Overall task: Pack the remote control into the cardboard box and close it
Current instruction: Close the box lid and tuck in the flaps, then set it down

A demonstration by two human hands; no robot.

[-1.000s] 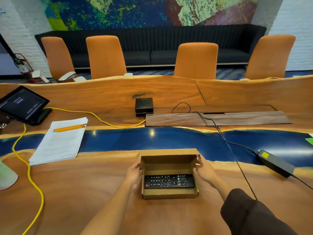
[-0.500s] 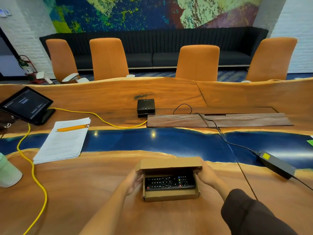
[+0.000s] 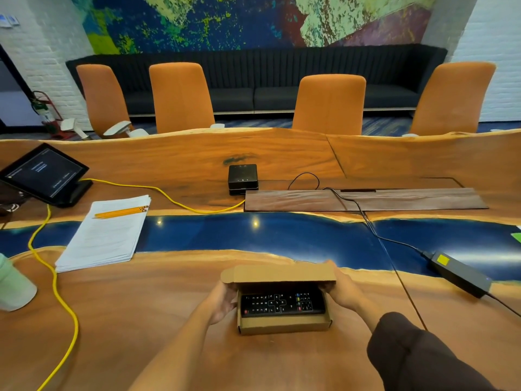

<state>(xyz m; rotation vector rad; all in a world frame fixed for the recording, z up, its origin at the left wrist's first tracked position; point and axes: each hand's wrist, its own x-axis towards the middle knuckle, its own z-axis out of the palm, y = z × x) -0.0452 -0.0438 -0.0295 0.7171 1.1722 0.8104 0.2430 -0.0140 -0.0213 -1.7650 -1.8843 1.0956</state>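
Note:
A small cardboard box point(image 3: 283, 325) sits on the wooden table in front of me. The black remote control point(image 3: 282, 303) lies flat inside it, buttons up. The box lid point(image 3: 279, 273) is folded partway forward over the box, covering the remote's far edge. My left hand point(image 3: 224, 303) holds the box's left side and the lid's left corner. My right hand point(image 3: 342, 292) grips the lid's right corner and the box's right side.
A stack of papers point(image 3: 104, 235) with yellow pencils lies to the left, near a tablet stand point(image 3: 45, 174) and a yellow cable point(image 3: 56, 292). A black power adapter point(image 3: 459, 273) and its cord lie on the right. A pale green cup point(image 3: 12, 286) stands far left.
The lid has swung from upright toward me, lowering over the box. Both hands moved with it along the box's sides. The remote stayed in place.

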